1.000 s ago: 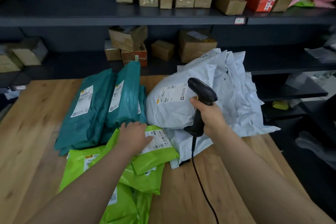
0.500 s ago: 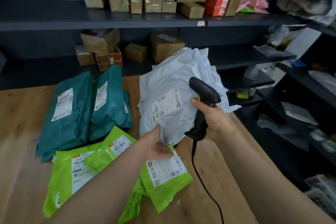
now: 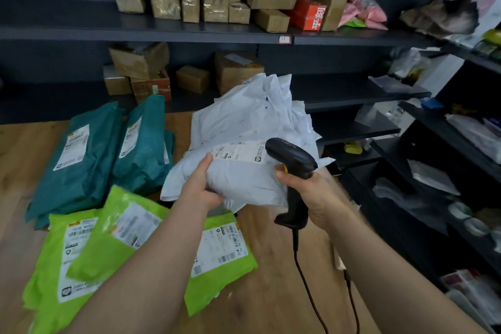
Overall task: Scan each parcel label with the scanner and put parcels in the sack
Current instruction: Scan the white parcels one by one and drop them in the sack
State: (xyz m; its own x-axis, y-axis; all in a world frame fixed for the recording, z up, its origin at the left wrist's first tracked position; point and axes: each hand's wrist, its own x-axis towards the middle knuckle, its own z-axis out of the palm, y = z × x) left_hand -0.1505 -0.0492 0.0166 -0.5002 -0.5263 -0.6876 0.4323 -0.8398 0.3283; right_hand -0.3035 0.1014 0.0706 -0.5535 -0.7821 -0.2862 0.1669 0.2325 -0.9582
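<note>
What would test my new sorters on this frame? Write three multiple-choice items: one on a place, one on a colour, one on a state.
1. Where is the white parcel whose label faces up?
A. Gripped by the left hand, beside the scanner
B. On the top shelf
C. Under the teal parcels

2. What colour are the parcels nearest the person?
A. Red
B. Lime green
C. Black

3. What is the right hand doing?
A. Lying flat on the table
B. Carrying a cardboard box
C. Gripping the scanner

Answers:
1 A: the left hand's fingers curl round the parcel's edge.
2 B: the bags lying closest are lime green.
3 C: the right hand's fingers wrap the scanner's handle.
</note>
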